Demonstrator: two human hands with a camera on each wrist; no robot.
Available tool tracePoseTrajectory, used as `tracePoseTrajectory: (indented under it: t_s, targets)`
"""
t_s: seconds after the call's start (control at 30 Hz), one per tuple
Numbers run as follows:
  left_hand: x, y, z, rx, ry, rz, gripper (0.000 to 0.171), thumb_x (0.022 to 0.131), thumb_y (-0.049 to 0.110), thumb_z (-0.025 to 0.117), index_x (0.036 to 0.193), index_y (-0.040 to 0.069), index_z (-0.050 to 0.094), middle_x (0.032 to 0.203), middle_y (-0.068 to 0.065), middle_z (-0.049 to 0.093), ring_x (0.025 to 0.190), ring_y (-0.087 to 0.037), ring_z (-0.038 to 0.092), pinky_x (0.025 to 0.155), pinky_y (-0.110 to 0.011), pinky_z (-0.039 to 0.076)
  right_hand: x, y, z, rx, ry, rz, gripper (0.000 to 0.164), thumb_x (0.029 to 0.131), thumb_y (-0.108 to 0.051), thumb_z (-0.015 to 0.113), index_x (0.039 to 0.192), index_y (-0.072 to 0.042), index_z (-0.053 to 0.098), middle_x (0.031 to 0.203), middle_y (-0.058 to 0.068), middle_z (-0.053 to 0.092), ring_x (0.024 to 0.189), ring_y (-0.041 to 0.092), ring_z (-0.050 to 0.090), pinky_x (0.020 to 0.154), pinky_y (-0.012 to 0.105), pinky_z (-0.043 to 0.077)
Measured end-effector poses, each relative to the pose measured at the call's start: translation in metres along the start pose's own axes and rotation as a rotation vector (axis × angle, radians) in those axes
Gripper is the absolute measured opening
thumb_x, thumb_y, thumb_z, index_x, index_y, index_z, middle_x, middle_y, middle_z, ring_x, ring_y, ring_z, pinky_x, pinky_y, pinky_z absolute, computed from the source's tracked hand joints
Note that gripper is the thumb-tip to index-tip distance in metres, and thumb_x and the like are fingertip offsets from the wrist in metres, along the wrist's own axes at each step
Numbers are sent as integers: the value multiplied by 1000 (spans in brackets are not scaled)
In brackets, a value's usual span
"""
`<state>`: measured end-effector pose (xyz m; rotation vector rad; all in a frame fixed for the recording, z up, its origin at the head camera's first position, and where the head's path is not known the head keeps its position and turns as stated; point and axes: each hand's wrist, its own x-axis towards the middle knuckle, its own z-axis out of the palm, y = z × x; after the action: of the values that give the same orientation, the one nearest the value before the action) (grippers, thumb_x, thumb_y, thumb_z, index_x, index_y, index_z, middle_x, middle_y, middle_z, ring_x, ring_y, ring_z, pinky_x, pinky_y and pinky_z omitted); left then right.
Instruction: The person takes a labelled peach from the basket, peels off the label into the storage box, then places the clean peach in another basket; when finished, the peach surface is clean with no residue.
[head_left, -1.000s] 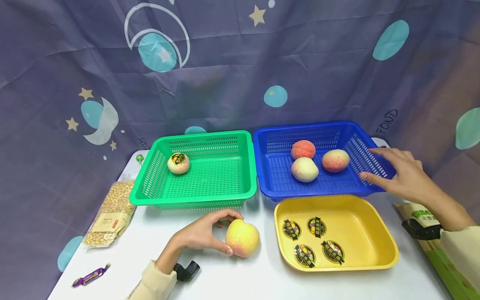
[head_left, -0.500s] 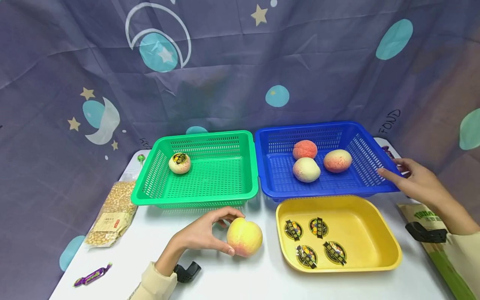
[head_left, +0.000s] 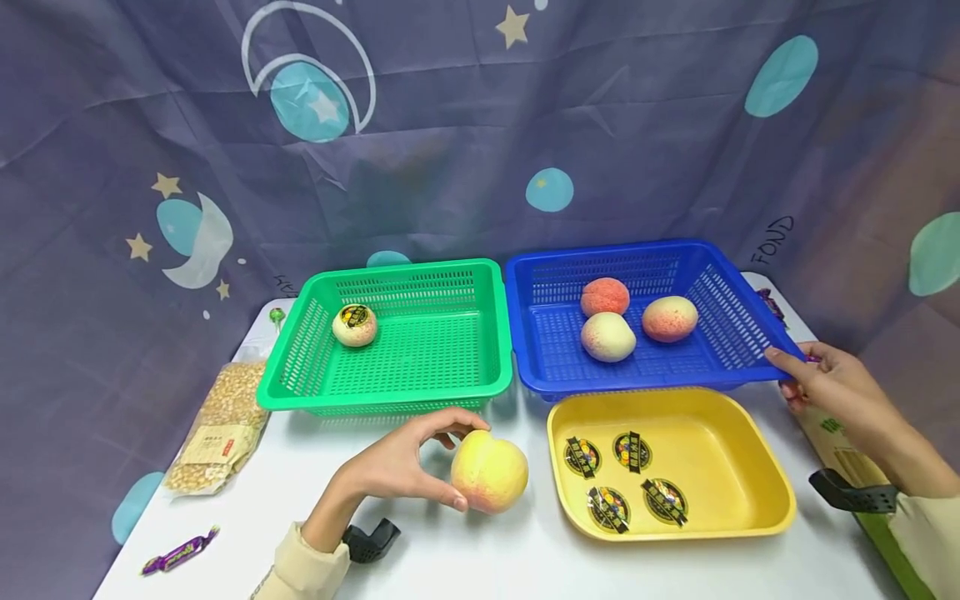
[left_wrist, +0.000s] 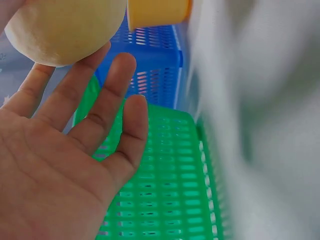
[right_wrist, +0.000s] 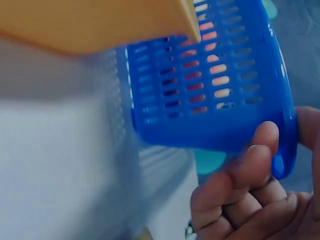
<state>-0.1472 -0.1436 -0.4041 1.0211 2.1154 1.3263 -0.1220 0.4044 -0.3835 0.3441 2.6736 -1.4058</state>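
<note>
A yellow peach (head_left: 490,472) with a pink blush sits between the thumb and fingers of my left hand (head_left: 408,460), in front of the green basket (head_left: 382,402). The left wrist view shows the peach (left_wrist: 65,30) at its top edge, with several fingers (left_wrist: 107,100) extended below it. My right hand (head_left: 843,387) pinches the front right rim of the blue basket (head_left: 637,386), thumb on one side and fingers curled on the other, as the right wrist view confirms on the rim (right_wrist: 287,115). Inside the blue basket lie a red peach (head_left: 605,297) and two pale peaches (head_left: 608,337).
A yellow tray (head_left: 735,467) holding several round black stickers (head_left: 664,502) stands before the blue basket. One stickered peach (head_left: 355,326) is in the green basket. A bag of corn kernels (head_left: 221,425) and a purple candy (head_left: 180,552) lie left; a green package (head_left: 885,533) lies right.
My right hand has come down from beside the blue basket's right side and taken hold of its front right rim. My left hand still holds the peach, slightly higher in view.
</note>
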Motion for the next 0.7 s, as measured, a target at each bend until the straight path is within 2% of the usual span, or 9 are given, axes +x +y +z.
tracePoseTrajectory:
  t_s: [0.23, 0.37, 0.47, 0.7]
  targets:
    - [0, 10, -4, 26, 13, 48, 76, 70, 27, 95, 136, 28, 58, 132, 10, 62, 119, -15, 57, 101, -38, 50, -2, 2, 4, 240, 24, -18, 22, 105, -28, 57, 113, -12, 44, 66, -3, 62, 54, 14, 57, 60, 21, 58]
    - [1, 15, -7, 38, 30, 74, 76, 70, 28, 95, 136, 28, 58, 133, 9, 63, 118, -15, 57, 101, -36, 49, -2, 3, 7, 364, 42, -24, 21, 103, -26, 61, 113, -15, 46, 65, -2, 62, 52, 14, 56, 57, 19, 56]
    - [3, 19, -10, 43, 39, 92, 76, 70, 27, 95, 137, 26, 59, 135, 9, 63, 119, -15, 57, 102, -37, 49, -2, 3, 9, 411, 49, -25, 21, 102, -25, 62, 113, -16, 46, 66, -2, 63, 51, 14, 56, 57, 19, 56]
    - [13, 37, -18, 32, 73, 143, 77, 68, 22, 96, 137, 23, 59, 135, 6, 63, 121, -16, 56, 101, -42, 50, -3, 1, 8, 356, 53, -1, 17, 102, -30, 62, 113, -26, 49, 68, -4, 65, 54, 15, 58, 59, 19, 57]
